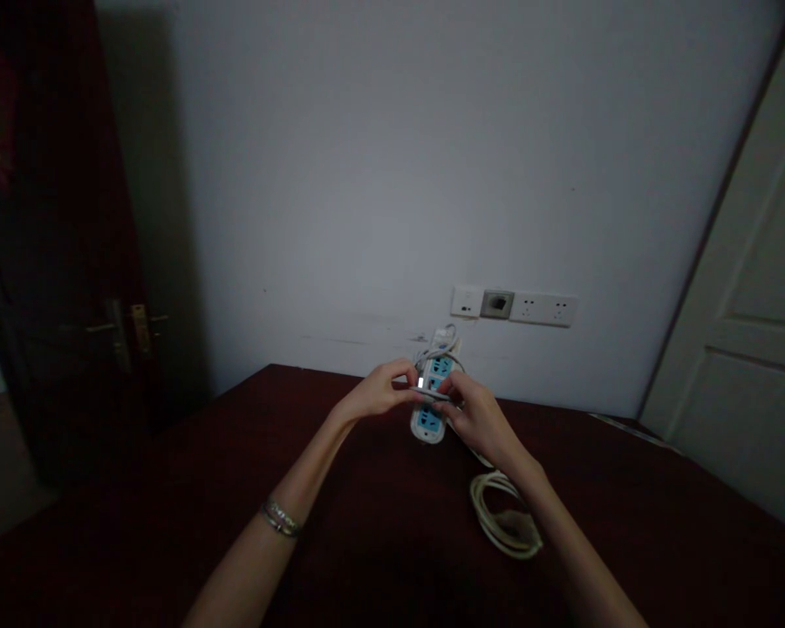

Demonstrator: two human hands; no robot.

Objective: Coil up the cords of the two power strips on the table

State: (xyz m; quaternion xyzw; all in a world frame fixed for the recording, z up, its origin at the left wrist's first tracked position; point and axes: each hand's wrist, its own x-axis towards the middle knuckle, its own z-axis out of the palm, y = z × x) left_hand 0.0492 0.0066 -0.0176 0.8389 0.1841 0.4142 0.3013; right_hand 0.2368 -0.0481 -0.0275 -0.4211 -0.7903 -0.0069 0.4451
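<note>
A thin grey-white cable [433, 395] is stretched between my two hands, just above a power strip. My left hand [385, 389] pinches it from the left, and my right hand [474, 410] pinches it from the right. Beneath them, the white power strip [427, 422] with blue socket faces lies on the dark red table, partly covered by my fingers. More loops of thin cable rest over its far end. Close to my left fingertips is a small bright white piece, too small to make out.
A coil of thick pale cord [507, 528] lies on the table [366, 523] beside my right forearm. Wall sockets [542, 309] sit above the table's back edge. A dark door [58, 262] stands at the left, and a white panelled door [746, 349] is at the right.
</note>
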